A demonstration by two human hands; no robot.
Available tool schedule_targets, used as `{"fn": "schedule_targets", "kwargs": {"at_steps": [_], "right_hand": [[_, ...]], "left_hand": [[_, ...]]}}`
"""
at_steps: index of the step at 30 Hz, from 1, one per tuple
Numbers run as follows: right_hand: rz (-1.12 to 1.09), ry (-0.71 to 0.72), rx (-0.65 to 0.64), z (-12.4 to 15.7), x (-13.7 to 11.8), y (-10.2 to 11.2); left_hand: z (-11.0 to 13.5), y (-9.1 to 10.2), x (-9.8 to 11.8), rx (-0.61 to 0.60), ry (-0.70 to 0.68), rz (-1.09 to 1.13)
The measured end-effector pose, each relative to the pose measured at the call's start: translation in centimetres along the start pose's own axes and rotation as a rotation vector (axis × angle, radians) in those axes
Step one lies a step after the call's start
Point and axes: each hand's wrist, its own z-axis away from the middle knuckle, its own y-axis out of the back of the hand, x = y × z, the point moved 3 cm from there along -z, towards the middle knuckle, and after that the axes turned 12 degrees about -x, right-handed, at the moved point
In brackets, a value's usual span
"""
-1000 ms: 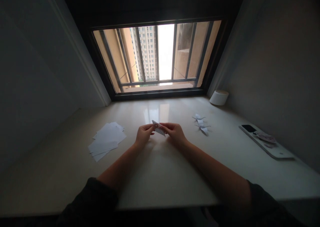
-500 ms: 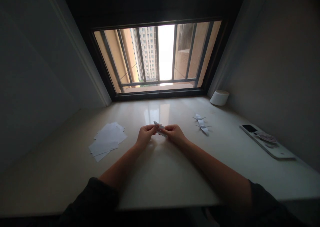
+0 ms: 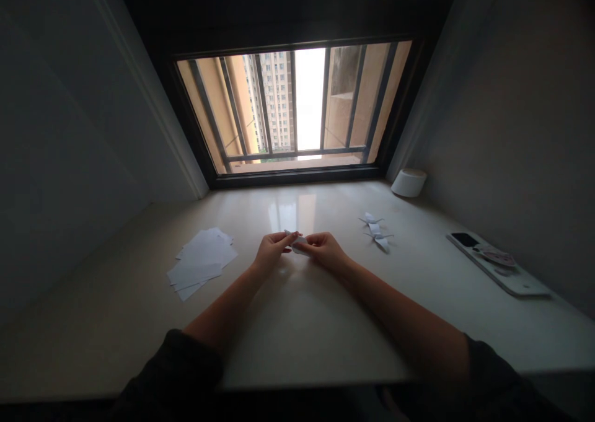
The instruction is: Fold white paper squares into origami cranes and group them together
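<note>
A small folded piece of white paper [image 3: 300, 246] was held between the two hands, over the middle of the pale, glossy windowsill [image 3: 297, 335]. The left hand [image 3: 271, 250] pinched it from the left, its thumb lying across the paper's upper part and the fingers closed up behind. The right hand [image 3: 328, 249] gripped the other end, thumb pressed on the near face and forefinger bent close above it. Both sets of fingers were drawn nearly together, with only the paper's thickness between them; the paper showed in the narrow gap between the hands, its ends covered by the fingertips. Whether its lower edge touched the sill could not be told.

Near the window [image 3: 297, 177], in the far right corner, stood a white cylinder [image 3: 408, 183] with a slanted top; whether it was hollow or held anything could not be made out. Left of the hands lay a loose, fanned pile of white paper sheets [image 3: 199, 258]. To their right sat two paper cranes [image 3: 375, 230], one just behind the other. Farther right, beside the wall, a white smartphone [image 3: 515, 281] lay camera side up, a round attachment [image 3: 496, 257] on its back.
</note>
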Motion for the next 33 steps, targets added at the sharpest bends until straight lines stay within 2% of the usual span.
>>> {"fn": "schedule_targets", "kwargs": {"at_steps": [8, 15, 25, 27, 31, 33], "right_hand": [[0.007, -0.017, -0.024, 0.0, 0.1, 0.2], [0.022, -0.022, -0.045, 0.1, -0.3, 0.2], [0.029, -0.037, -0.049, 0.3, -0.6, -0.2], [0.048, -0.052, -0.052, 0.2, -0.2, -0.1], [0.081, -0.049, -0.046, 0.0, 0.6, 0.0], [0.082, -0.033, -0.016, -0.1, 0.9, 0.1]], "left_hand": [[-0.1, 0.1, -0.2, 0.000, 0.023, 0.073], [-0.1, 0.5, -0.2, 0.085, 0.019, 0.123], [-0.1, 0.5, -0.5, 0.065, 0.046, 0.184], [-0.5, 1.0, -0.9, 0.106, 0.046, 0.166], [-1.0, 2.7, -1.4, 0.345, -0.041, 0.192], [-1.1, 3.1, -1.4, 0.351, -0.072, 0.204]]}}
